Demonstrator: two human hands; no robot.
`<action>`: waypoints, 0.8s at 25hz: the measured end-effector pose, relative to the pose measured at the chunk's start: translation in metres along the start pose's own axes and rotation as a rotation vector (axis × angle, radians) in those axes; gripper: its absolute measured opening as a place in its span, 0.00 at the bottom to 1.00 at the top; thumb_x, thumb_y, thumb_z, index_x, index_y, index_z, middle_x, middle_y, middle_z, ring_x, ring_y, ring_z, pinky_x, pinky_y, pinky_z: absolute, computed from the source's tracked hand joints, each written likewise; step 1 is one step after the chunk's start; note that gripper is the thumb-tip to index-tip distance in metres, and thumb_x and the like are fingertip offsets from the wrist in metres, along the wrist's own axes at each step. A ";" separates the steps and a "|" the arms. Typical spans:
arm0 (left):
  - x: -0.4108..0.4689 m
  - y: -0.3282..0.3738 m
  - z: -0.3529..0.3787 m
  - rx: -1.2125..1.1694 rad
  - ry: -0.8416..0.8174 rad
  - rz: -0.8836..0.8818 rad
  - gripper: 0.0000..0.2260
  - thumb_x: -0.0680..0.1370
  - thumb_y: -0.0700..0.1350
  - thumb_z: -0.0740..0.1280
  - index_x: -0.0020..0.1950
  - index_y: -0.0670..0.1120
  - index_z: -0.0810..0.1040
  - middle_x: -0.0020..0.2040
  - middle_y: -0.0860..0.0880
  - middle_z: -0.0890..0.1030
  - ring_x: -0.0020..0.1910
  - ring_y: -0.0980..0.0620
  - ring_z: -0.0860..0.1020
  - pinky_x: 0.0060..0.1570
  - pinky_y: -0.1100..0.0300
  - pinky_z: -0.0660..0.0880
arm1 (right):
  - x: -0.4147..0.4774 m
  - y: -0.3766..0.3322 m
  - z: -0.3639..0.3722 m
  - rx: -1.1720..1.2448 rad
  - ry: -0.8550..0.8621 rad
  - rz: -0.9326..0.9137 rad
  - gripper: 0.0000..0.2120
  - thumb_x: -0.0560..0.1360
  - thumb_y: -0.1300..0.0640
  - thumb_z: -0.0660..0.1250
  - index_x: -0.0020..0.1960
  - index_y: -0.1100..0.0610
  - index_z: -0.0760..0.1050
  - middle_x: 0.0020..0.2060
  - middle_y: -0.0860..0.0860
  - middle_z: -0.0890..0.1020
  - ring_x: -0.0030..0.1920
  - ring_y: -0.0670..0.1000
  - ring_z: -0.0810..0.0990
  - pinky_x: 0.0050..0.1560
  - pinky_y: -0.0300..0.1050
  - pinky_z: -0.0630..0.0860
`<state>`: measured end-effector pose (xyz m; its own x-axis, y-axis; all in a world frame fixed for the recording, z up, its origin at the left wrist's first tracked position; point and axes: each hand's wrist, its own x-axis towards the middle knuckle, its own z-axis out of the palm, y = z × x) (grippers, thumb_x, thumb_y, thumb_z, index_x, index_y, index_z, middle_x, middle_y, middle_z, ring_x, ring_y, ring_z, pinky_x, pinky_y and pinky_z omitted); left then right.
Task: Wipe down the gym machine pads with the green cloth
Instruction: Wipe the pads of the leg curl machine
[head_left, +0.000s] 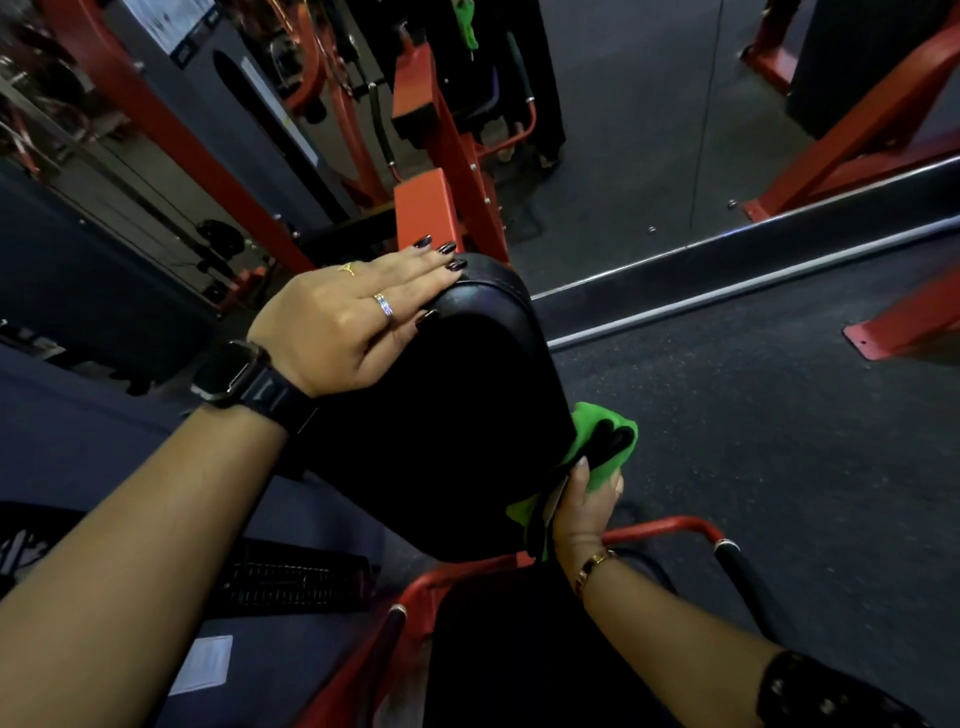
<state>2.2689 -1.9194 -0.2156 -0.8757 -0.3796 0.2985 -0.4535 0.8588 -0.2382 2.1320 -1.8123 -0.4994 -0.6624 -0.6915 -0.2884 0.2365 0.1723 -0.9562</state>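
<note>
Gripping a crumpled bright-green cloth (589, 418) against the right edge of the glossy black pad (447, 405), the right hand (584, 512) curls its fingers round it; the left hand (348, 322) rests straight-fingered atop the pad.

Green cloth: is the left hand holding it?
No, the right hand grips the cloth at the right edge of the pad; the left hand rests flat on top.

open floor (753, 415) right of pad (457, 415), red frame (447, 156) crowding left
</note>
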 end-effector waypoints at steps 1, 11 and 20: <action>0.000 0.000 0.000 -0.004 -0.004 -0.008 0.17 0.81 0.44 0.57 0.67 0.42 0.72 0.67 0.43 0.73 0.66 0.47 0.72 0.60 0.50 0.74 | 0.001 0.000 0.000 0.025 0.006 0.042 0.44 0.64 0.31 0.55 0.65 0.65 0.69 0.59 0.63 0.75 0.65 0.62 0.68 0.65 0.54 0.66; 0.001 0.003 -0.002 -0.016 0.009 -0.023 0.17 0.81 0.45 0.57 0.67 0.42 0.72 0.66 0.43 0.74 0.65 0.46 0.73 0.59 0.50 0.75 | 0.013 -0.027 0.011 0.061 -0.045 0.052 0.23 0.67 0.40 0.59 0.56 0.50 0.74 0.53 0.53 0.79 0.57 0.54 0.76 0.62 0.50 0.70; 0.001 0.003 -0.004 -0.050 0.011 -0.012 0.16 0.80 0.44 0.58 0.68 0.43 0.72 0.67 0.45 0.73 0.66 0.49 0.72 0.60 0.51 0.74 | 0.005 0.069 -0.017 0.236 0.059 0.502 0.13 0.78 0.60 0.56 0.35 0.57 0.65 0.25 0.50 0.72 0.22 0.43 0.70 0.34 0.45 0.70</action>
<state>2.2673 -1.9155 -0.2127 -0.8682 -0.3865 0.3112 -0.4550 0.8703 -0.1884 2.1325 -1.7918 -0.5678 -0.4645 -0.5234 -0.7143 0.6813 0.3041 -0.6658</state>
